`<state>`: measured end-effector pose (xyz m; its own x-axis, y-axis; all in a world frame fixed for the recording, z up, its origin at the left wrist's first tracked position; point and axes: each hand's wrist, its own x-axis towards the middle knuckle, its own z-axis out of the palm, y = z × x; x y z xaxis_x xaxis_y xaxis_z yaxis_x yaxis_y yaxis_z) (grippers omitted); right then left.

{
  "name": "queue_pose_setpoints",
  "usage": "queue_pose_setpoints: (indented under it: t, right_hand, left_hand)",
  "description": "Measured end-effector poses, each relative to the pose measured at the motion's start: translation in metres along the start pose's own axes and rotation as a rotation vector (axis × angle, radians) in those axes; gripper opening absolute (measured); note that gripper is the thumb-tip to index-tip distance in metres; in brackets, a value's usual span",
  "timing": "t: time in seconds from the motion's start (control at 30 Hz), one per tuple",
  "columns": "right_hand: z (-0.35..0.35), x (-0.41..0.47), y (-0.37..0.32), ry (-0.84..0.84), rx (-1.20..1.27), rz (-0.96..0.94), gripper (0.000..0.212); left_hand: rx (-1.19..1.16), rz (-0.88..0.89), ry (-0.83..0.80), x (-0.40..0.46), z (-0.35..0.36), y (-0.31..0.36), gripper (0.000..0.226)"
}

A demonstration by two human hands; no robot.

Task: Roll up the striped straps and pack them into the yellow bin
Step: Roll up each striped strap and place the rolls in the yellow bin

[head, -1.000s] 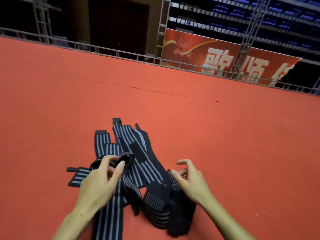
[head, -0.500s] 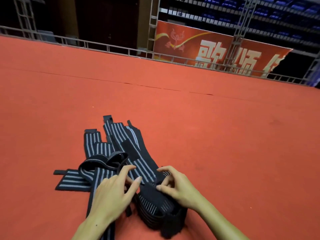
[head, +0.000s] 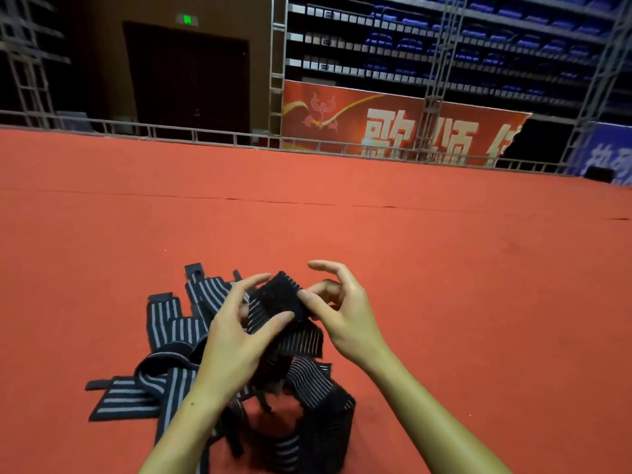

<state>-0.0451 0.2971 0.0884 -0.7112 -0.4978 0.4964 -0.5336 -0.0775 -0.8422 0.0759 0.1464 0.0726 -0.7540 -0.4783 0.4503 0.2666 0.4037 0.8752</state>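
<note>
A pile of black straps with grey stripes (head: 164, 340) lies on the red carpet in front of me. One strap end (head: 278, 302), black and fuzzy, is lifted above the pile. My left hand (head: 236, 340) pinches it between thumb and fingers from the left. My right hand (head: 342, 309) pinches the same end with thumb and a finger from the right, its other fingers spread upward. The lifted strap trails down into a loose loop (head: 321, 405) by my forearms. No yellow bin is in view.
The red carpet (head: 444, 268) stretches wide on all sides. A low metal railing (head: 205, 135) marks its far edge, with a red banner (head: 393, 128), truss columns and blue seating beyond.
Both hands have risen from the pile, lifting one strap end off the carpet. My left hand let go of the looped strap on the left and now pinches the lifted end.
</note>
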Motion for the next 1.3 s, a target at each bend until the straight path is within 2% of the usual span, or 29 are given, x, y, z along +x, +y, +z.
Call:
queue_pose_setpoints:
  t: [0.13, 0.2, 0.27, 0.37, 0.53, 0.7, 0.87, 1.07, 1.2, 1.3]
  right_hand:
    - [-0.014, -0.003, -0.016, -0.001, -0.006, -0.003, 0.046]
    - [-0.018, -0.007, -0.022, -0.032, 0.015, -0.009, 0.054]
    - [-0.018, -0.008, -0.025, -0.008, 0.059, -0.026, 0.057]
    - [-0.023, -0.008, -0.03, 0.115, 0.071, -0.051, 0.053]
    - [-0.027, -0.007, -0.035, 0.218, 0.053, -0.034, 0.047]
    - [-0.024, -0.011, -0.034, 0.278, 0.08, -0.025, 0.046]
    - [-0.015, -0.019, -0.044, 0.168, 0.097, -0.025, 0.044]
    - [-0.006, -0.034, -0.04, 0.002, 0.104, 0.012, 0.043]
    - [-0.014, -0.043, -0.028, 0.092, -0.014, 0.112, 0.038]
    - [-0.013, -0.044, -0.026, 0.136, -0.123, 0.11, 0.035]
  left_hand:
    - [-0.06, 0.038, 0.051, 0.009, -0.001, 0.02, 0.052]
    - [-0.042, 0.049, 0.027, 0.01, -0.001, 0.027, 0.054]
    - [0.039, 0.065, 0.015, 0.01, -0.001, 0.031, 0.059]
    - [0.201, 0.099, 0.076, 0.008, -0.006, 0.032, 0.066]
    - [0.041, 0.14, 0.036, 0.004, -0.018, 0.033, 0.057]
    - [0.028, 0.154, -0.054, -0.004, -0.027, 0.039, 0.049]
    - [-0.095, 0.04, -0.16, -0.003, -0.027, 0.041, 0.06]
    - [-0.185, 0.018, -0.06, -0.003, -0.019, 0.058, 0.058]
    - [-0.183, 0.012, -0.061, -0.004, -0.025, 0.054, 0.067]
    - [-0.1, 0.076, -0.094, -0.005, -0.027, 0.051, 0.069]
